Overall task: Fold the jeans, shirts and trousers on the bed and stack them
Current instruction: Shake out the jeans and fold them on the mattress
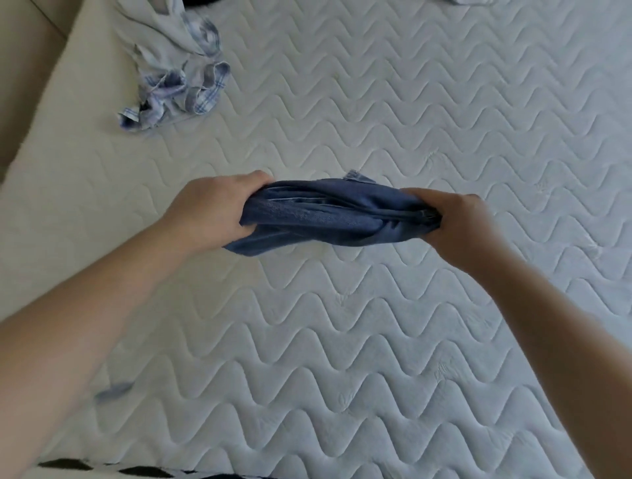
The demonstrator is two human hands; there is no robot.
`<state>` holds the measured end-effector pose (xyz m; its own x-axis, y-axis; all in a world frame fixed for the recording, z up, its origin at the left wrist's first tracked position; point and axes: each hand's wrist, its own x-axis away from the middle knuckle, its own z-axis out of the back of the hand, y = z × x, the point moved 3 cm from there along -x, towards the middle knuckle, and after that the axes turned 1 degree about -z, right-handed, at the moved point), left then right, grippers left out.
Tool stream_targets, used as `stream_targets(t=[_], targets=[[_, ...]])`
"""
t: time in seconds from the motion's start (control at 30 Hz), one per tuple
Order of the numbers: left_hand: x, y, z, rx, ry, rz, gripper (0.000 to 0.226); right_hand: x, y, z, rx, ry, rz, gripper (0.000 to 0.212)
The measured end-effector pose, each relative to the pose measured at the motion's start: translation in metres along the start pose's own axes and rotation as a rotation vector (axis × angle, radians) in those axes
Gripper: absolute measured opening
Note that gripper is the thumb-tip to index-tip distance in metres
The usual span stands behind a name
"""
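Note:
A folded bundle of blue jeans [328,215] hangs just above the quilted white mattress [376,342], held between both hands. My left hand [208,212] grips its left end with the fingers curled round the denim. At the other end my right hand [458,225] grips the cloth beside a zip. A crumpled pale shirt with blue checked trim [174,68] lies at the far left of the bed.
The mattress's left edge meets a beige surface [24,51]. A small blue scrap [113,391] lies near my left forearm. A black-and-white patterned cloth [102,470] lies along the near edge. Bits of other garments peek in at the top edge [472,1].

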<state>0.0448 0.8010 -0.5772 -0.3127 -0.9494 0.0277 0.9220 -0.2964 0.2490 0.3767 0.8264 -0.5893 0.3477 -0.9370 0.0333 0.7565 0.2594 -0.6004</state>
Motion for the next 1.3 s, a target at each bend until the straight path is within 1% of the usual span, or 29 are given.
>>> stream_targets(t=[0.07, 0.13, 0.2, 0.3, 0.37, 0.47, 0.5, 0.53, 0.57, 0.6, 0.63, 0.67, 0.7, 0.73, 0.77, 0.8, 0.83, 0.9, 0.93, 0.97, 1.0, 1.03, 1.07, 1.13, 1.23, 1.3], targets=[[0.011, 0.008, -0.017, -0.111, 0.096, -0.104, 0.067, 0.015, 0.003, -0.014, 0.024, 0.09, 0.1, 0.059], [0.03, 0.016, -0.047, -0.229, 0.154, -0.142, 0.06, 0.037, 0.016, -0.039, 0.098, 0.14, 0.15, 0.062], [0.057, 0.025, -0.09, -0.307, 0.193, -0.179, 0.05, 0.066, 0.035, -0.071, 0.189, 0.14, 0.194, 0.063], [0.11, 0.039, -0.16, -0.33, 0.144, -0.179, 0.049, 0.115, 0.061, -0.115, 0.283, 0.058, 0.216, 0.066], [0.146, 0.047, -0.197, -0.323, 0.049, -0.102, 0.056, 0.145, 0.074, -0.138, 0.317, 0.004, 0.199, 0.064], [0.183, 0.061, -0.227, -0.214, -0.11, 0.022, 0.067, 0.182, 0.082, -0.165, 0.416, -0.121, 0.105, 0.065], [0.189, 0.065, -0.23, -0.155, -0.14, 0.056, 0.069, 0.19, 0.082, -0.17, 0.435, -0.165, 0.075, 0.067], [0.192, 0.068, -0.231, -0.084, -0.128, 0.085, 0.068, 0.194, 0.083, -0.173, 0.426, -0.187, 0.057, 0.067], [0.19, 0.068, -0.229, 0.018, -0.078, 0.122, 0.061, 0.194, 0.082, -0.172, 0.391, -0.178, 0.048, 0.062], [0.185, 0.066, -0.225, 0.143, 0.001, 0.178, 0.051, 0.191, 0.08, -0.17, 0.342, -0.142, 0.05, 0.051], [0.179, 0.064, -0.22, 0.269, 0.092, 0.267, 0.041, 0.185, 0.077, -0.166, 0.288, -0.093, 0.05, 0.042], [0.171, 0.059, -0.215, 0.384, 0.163, 0.394, 0.036, 0.177, 0.074, -0.162, 0.244, -0.045, 0.03, 0.041], [0.162, 0.052, -0.213, 0.488, 0.2, 0.552, 0.037, 0.167, 0.072, -0.159, 0.207, -0.022, -0.024, 0.042], [0.153, 0.044, -0.212, 0.586, 0.2, 0.721, 0.043, 0.156, 0.073, -0.158, 0.171, -0.021, -0.123, 0.044], [0.142, 0.037, -0.211, 0.667, 0.156, 0.871, 0.052, 0.144, 0.075, -0.159, 0.123, -0.044, -0.255, 0.048], [0.133, 0.031, -0.21, 0.717, 0.093, 0.977, 0.059, 0.132, 0.079, -0.161, 0.05, -0.072, -0.403, 0.055], [0.123, 0.026, -0.21, 0.748, 0.036, 1.035, 0.064, 0.119, 0.083, -0.164, -0.07, -0.089, -0.543, 0.06], [0.108, 0.019, -0.212, 0.844, -0.024, 1.09, 0.07, 0.096, 0.094, -0.168, -0.362, -0.049, -0.78, 0.063], [0.102, 0.017, -0.214, 0.9, -0.047, 1.107, 0.07, 0.088, 0.101, -0.169, -0.471, -0.014, -0.886, 0.063], [0.096, 0.016, -0.215, 0.932, -0.076, 1.11, 0.067, 0.083, 0.109, -0.168, -0.531, 0.001, -0.971, 0.063], [0.092, 0.016, -0.215, 0.938, -0.098, 1.093, 0.06, 0.08, 0.117, -0.166, -0.54, -0.019, -1.014, 0.064], [0.088, 0.015, -0.215, 0.931, -0.099, 1.064, 0.051, 0.078, 0.122, -0.163, -0.524, -0.065, -1.017, 0.065], [0.087, 0.013, -0.214, 0.922, -0.075, 1.033, 0.04, 0.077, 0.127, -0.161, -0.505, -0.121, -1.006, 0.068], [0.09, 0.007, -0.211, 0.866, -0.001, 0.981, 0.029, 0.075, 0.131, -0.158, -0.475, -0.203, -0.978, 0.07], [0.107, -0.003, -0.212, 0.743, 0.067, 0.974, 0.024, 0.071, 0.131, -0.161, -0.407, -0.254, -0.924, 0.065], [0.113, -0.008, -0.218, 0.614, 0.067, 1.01, 0.034, 0.069, 0.128, -0.165, -0.321, -0.257, -0.899, 0.064]])
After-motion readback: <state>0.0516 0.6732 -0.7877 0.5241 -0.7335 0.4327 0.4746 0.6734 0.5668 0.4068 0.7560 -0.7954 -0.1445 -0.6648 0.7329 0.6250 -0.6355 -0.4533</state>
